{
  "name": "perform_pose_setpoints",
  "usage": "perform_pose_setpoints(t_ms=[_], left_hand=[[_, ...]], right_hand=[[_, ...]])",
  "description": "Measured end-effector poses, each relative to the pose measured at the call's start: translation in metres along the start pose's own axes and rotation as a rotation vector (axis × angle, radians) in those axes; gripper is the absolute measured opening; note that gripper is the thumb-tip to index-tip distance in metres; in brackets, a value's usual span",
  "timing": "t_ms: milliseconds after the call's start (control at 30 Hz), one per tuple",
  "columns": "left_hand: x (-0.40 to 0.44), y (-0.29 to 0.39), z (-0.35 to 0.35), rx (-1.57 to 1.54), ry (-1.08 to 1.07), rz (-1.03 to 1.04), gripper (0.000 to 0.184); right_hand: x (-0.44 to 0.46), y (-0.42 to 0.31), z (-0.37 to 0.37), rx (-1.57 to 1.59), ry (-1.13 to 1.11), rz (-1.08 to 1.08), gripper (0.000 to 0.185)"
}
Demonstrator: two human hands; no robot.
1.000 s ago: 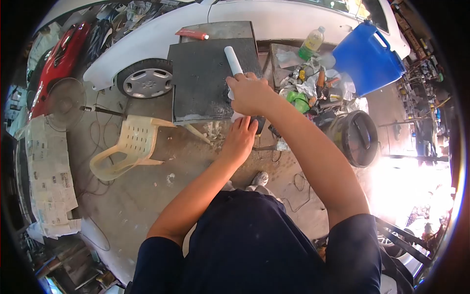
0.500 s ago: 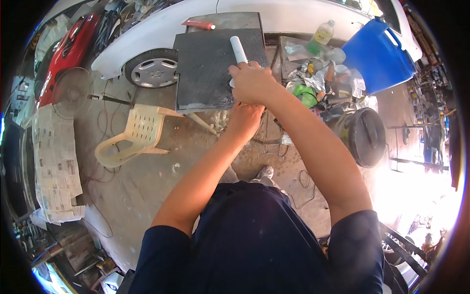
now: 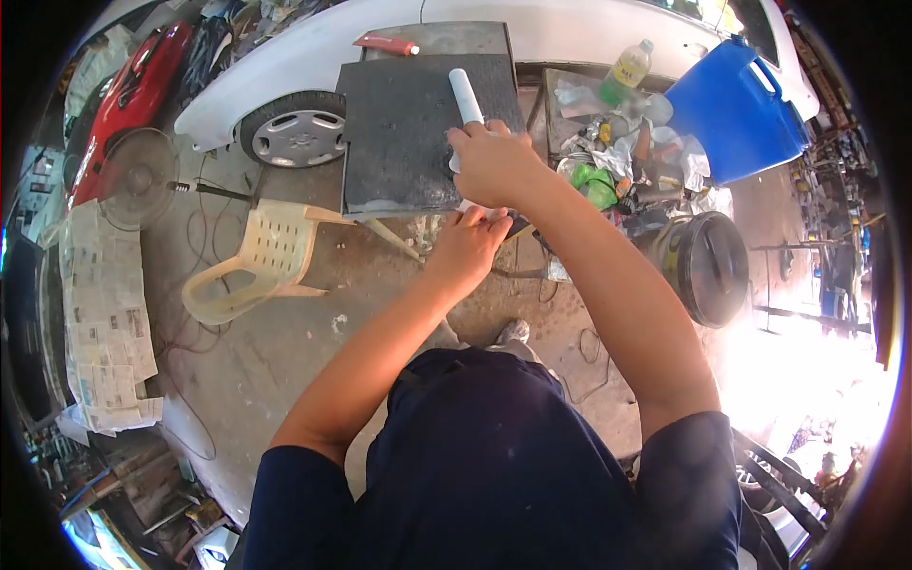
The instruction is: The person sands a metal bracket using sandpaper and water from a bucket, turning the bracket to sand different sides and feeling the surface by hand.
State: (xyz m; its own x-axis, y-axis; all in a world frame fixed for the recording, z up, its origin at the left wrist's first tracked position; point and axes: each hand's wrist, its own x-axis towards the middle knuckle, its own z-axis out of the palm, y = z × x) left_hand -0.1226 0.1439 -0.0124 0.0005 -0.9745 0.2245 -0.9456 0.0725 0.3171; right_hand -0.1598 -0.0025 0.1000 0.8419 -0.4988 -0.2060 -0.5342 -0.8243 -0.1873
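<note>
My right hand (image 3: 496,166) is over the right part of a dark board (image 3: 394,142), its fingers curled round something pale that it mostly hides. A white cylinder (image 3: 465,95) lies on the board just beyond its fingertips; whether the hand touches it is unclear. My left hand (image 3: 467,249) is lower, at the board's near edge, with its fingers bent towards a small pale piece partly hidden under them. A red tube (image 3: 387,45) with a white cap rests at the far end of the table.
A cream plastic chair (image 3: 271,249) stands left of the table. To the right are a cluttered side table, a green-bottomed bottle (image 3: 626,72), a blue jug (image 3: 736,114) and a lidded bucket (image 3: 711,269). A white car (image 3: 570,38) is behind.
The view has shifted, so the table sits higher in it. My left hand moved up close to my right hand, then back down a little. My right hand stays at the board's right side.
</note>
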Motion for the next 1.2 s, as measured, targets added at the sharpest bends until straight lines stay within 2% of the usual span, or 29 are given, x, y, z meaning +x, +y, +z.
perform_pose_setpoints(t_ms=[100,200,300,400,500,600,700,800,900,1000,1100,1133,1200], left_hand=[[0.033,-0.004,0.006,0.054,0.203,0.023,0.034],[0.028,-0.006,0.008,0.054,0.186,0.06,0.032],[0.006,0.001,-0.015,0.002,-0.19,-0.068,0.032],[0.034,-0.01,0.0,-0.029,0.096,0.004,0.032],[0.033,-0.015,0.009,0.027,0.103,0.06,0.033],[0.008,-0.003,-0.008,-0.071,0.077,0.055,0.03],[0.035,-0.012,0.003,-0.073,0.241,0.069,0.031],[0.034,-0.014,0.008,0.064,0.069,0.064,0.03],[0.011,-0.011,-0.001,-0.067,-0.004,0.035,0.027],[0.037,-0.02,0.004,-0.081,0.007,-0.013,0.025],[0.034,-0.013,0.006,0.115,0.193,0.104,0.024],[0.026,-0.01,0.005,0.076,0.17,0.102,0.024],[0.008,-0.005,0.002,-0.004,0.118,0.101,0.024]], right_hand=[[-0.001,-0.001,0.002,-0.002,0.015,-0.003,0.048],[-0.004,0.002,0.003,-0.004,0.043,-0.007,0.049],[-0.001,0.0,0.001,-0.024,0.041,0.0,0.051],[-0.002,-0.001,0.005,-0.011,0.052,-0.003,0.052],[-0.003,0.002,0.001,-0.011,0.033,-0.003,0.053],[-0.002,0.001,0.0,-0.026,0.032,0.002,0.056],[-0.002,0.0,0.004,-0.013,0.038,0.006,0.058],[-0.003,0.001,0.001,-0.024,0.013,0.019,0.058],[0.001,0.002,0.0,-0.037,0.037,0.014,0.058],[-0.001,0.002,0.008,-0.012,0.056,0.003,0.058],[-0.002,0.003,0.005,-0.014,0.05,0.008,0.057],[-0.003,0.002,0.004,-0.02,0.042,0.011,0.056],[-0.002,0.0,0.004,-0.02,0.068,0.014,0.042]])
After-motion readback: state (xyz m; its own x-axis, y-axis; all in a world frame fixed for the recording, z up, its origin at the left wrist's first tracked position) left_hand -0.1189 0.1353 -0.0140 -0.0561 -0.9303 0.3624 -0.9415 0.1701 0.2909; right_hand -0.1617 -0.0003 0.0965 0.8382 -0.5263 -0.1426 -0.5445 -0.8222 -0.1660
